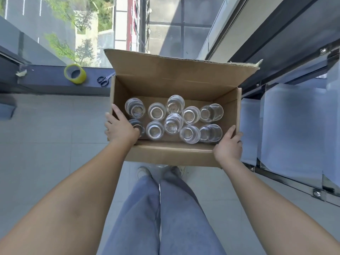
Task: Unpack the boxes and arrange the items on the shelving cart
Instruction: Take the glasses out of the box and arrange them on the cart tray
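A: Cardboard is filling the middle of the view: an open brown box [174, 115], seemingly sitting on the pale tiled floor [46, 144] in front of the person's feet, with clear glasses [173, 123] standing inside it.

B: What are the hands doing?

A: The left hand [119, 128] is reaching over the near-left corner, fingers curling down around the nearest glass [137, 127]. The right hand [229, 146] is cupping the near-right corner, thumb on the rim, steadying the box.

B: How should the lift go?

A: Probably straight up, gripping the glass wall firmly, since neighbours are standing almost touching it.

B: Which way is everything pointing?

A: The glasses are standing upright, some with mouths up, some apparently base up. The box's long axis is running left to right, its far flap [181, 66] leaning back toward the window. The shelving cart [287, 129] is waiting just beside the box, on the right.
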Demonstrator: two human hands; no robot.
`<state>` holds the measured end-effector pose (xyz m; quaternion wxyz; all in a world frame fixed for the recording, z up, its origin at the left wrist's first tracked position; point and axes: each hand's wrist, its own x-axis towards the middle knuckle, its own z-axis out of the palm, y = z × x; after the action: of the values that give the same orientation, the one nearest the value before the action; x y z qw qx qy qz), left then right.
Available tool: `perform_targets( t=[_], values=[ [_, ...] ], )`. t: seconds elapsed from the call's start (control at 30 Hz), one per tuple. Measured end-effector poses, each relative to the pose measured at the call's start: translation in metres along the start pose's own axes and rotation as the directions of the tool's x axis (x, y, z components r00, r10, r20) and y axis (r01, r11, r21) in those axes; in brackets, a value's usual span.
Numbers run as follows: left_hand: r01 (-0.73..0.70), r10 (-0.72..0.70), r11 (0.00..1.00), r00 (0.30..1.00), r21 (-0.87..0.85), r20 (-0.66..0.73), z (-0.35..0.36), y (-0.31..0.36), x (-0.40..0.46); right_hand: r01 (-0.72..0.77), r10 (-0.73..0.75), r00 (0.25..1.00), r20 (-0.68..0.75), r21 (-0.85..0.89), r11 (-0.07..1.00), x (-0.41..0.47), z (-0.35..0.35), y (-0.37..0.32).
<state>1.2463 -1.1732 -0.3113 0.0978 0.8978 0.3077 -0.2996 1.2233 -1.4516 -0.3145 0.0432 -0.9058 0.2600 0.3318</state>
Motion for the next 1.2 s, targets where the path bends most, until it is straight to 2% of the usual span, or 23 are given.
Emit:
perform_targets(
  t=[0.1, 0.2, 0.43, 0.5, 0.6, 0.7, 0.8, 0.87, 1.0, 1.2],
  values=[
    [-0.014, 0.018, 0.997, 0.999, 0.074, -0.047, 0.009, 0.000, -0.001, 0.013, -0.013, 1.000, -0.013, 0.034, 0.999, 0.001, 0.005, 0.001],
    [0.029, -0.022, 0.994, 0.997, 0.104, -0.070, 0.011, 0.007, 0.000, 0.016, -0.016, 1.000, -0.008, 0.034, 0.999, 0.004, 0.003, 0.000],
    [0.076, -0.076, 0.983, 0.997, 0.170, -0.005, 0.001, 0.013, -0.004, 0.015, -0.014, 0.999, 0.041, -0.022, 1.000, 0.000, -0.009, 0.000],
    [0.018, -0.019, 0.974, 1.000, 0.225, 0.006, -0.008, 0.025, -0.007, 0.031, -0.029, 0.999, 0.023, -0.059, 0.998, -0.004, -0.019, -0.011],
    [-0.148, 0.159, 0.953, 0.987, 0.265, -0.023, -0.026, 0.051, -0.005, 0.212, -0.215, 0.974, -0.072, -0.035, 0.977, -0.007, -0.036, -0.043],
    [-0.357, 0.400, 0.880, 0.913, 0.312, -0.085, -0.043, 0.072, 0.005, 0.444, -0.439, 0.885, -0.154, -0.002, 0.896, -0.001, -0.054, -0.081],
    [-0.435, 0.494, 0.826, 0.865, 0.358, -0.088, -0.059, 0.087, 0.026, 0.585, -0.566, 0.792, -0.230, 0.019, 0.811, 0.016, -0.070, -0.112],
    [-0.449, 0.500, 0.808, 0.865, 0.381, -0.042, -0.066, 0.095, 0.045, 0.594, -0.594, 0.777, -0.209, -0.069, 0.801, 0.034, -0.078, -0.128],
    [-0.513, 0.539, 0.730, 0.838, 0.451, 0.083, -0.067, 0.106, 0.085, 0.504, -0.524, 0.851, -0.045, -0.214, 0.837, 0.074, -0.087, -0.152],
    [-0.607, 0.665, 0.716, 0.744, 0.345, -0.071, -0.053, 0.095, 0.102, 0.534, -0.582, 0.811, -0.060, -0.331, 0.778, 0.094, -0.080, -0.155]
  ],
)
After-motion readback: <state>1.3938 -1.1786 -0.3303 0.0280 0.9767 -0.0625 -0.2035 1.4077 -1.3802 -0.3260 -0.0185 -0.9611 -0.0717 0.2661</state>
